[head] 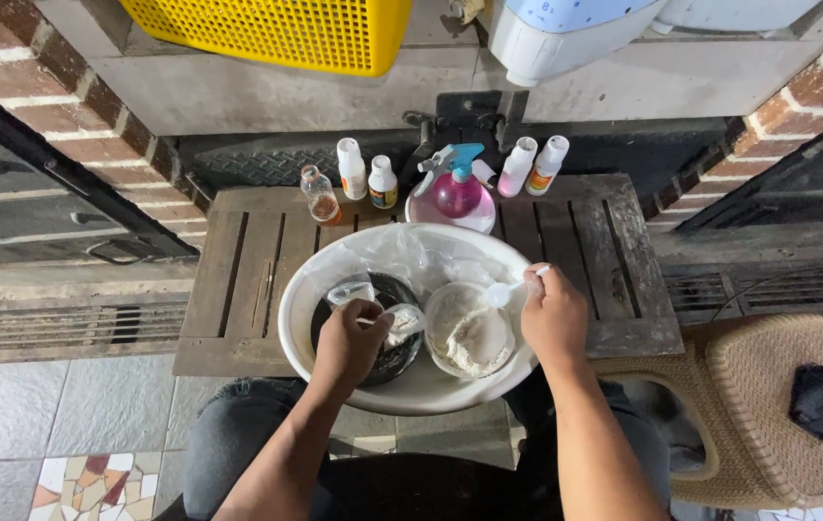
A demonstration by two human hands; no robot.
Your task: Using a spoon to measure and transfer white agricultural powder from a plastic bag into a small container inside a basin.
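A large white basin (411, 391) rests on my lap and the edge of a wooden pallet table. Inside it sit a dark bowl (394, 359) on the left and a clear bowl of white powder (470, 333) on the right. My left hand (349, 342) lies over the dark bowl, pinching a small white packet (404, 321). My right hand (552, 314) grips a white plastic spoon (505, 289) whose scoop hovers over the powder bowl's rim. Crumpled clear plastic (411, 253) lines the basin's far side.
Along the wooden table's (257, 280) back edge stand several small bottles (352, 169) and a pink spray bottle (457, 188). A woven wicker chair (768, 405) stands at right. A yellow crate (276, 29) hangs above. Brick walls flank both sides.
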